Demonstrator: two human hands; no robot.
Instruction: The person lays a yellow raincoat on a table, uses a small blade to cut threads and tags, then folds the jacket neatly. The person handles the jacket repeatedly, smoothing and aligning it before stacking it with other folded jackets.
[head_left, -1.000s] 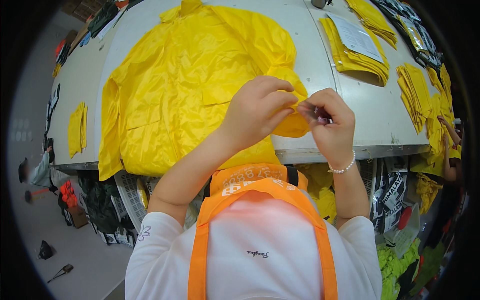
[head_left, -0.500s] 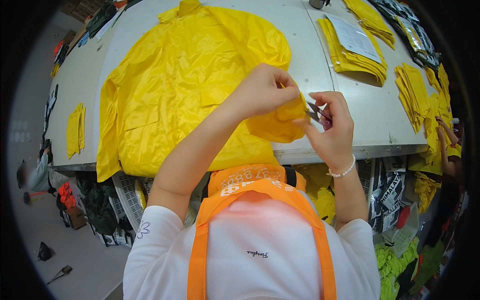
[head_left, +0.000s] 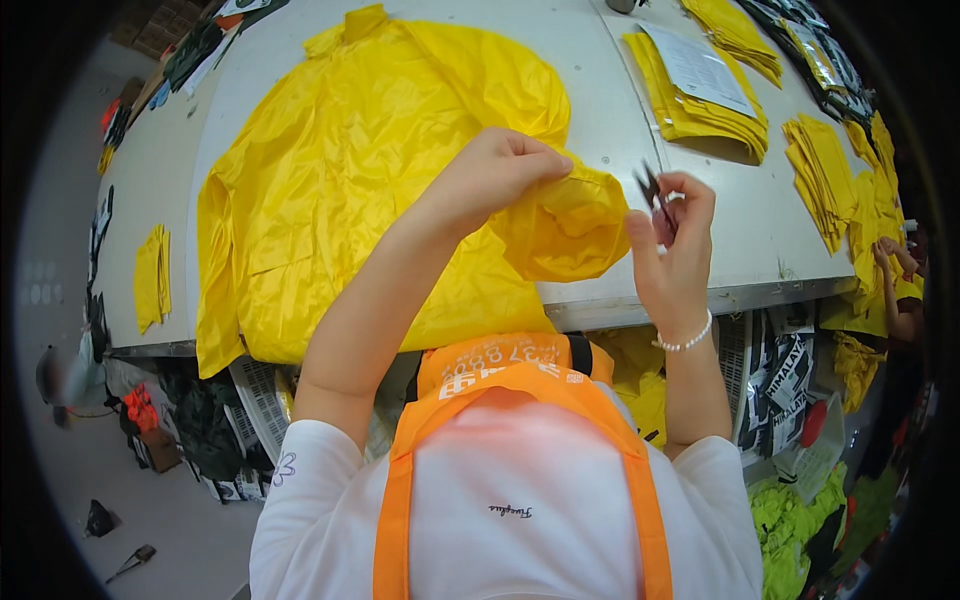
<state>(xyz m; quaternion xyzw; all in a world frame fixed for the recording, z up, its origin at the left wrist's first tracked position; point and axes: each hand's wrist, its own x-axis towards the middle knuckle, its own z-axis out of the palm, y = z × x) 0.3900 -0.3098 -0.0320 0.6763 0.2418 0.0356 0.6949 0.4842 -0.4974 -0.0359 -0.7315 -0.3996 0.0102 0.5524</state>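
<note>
A yellow rain jacket (head_left: 370, 150) lies spread over the white table, collar at the far end and hem toward me. My left hand (head_left: 495, 178) pinches the edge of its right-hand sleeve cuff (head_left: 585, 225) and lifts it, so the opening gapes. Just right of the cuff, my right hand (head_left: 672, 250) grips small dark thread snips (head_left: 655, 190), whose blades point up and away from me. The snips and the cuff are apart. Motion blurs the blade tips a little.
Folded yellow garments with a paper sheet (head_left: 695, 68) on top lie at the far right, and another folded stack (head_left: 822, 185) nearer. A small yellow piece (head_left: 152, 278) sits at the left. Crates and bundles stand below the table edge (head_left: 690, 302). Another person's hand (head_left: 888, 255) shows far right.
The right hand and snips have pulled away from the cuff, to the right. The left hand has shifted slightly left, and the cuff now hangs wider open.
</note>
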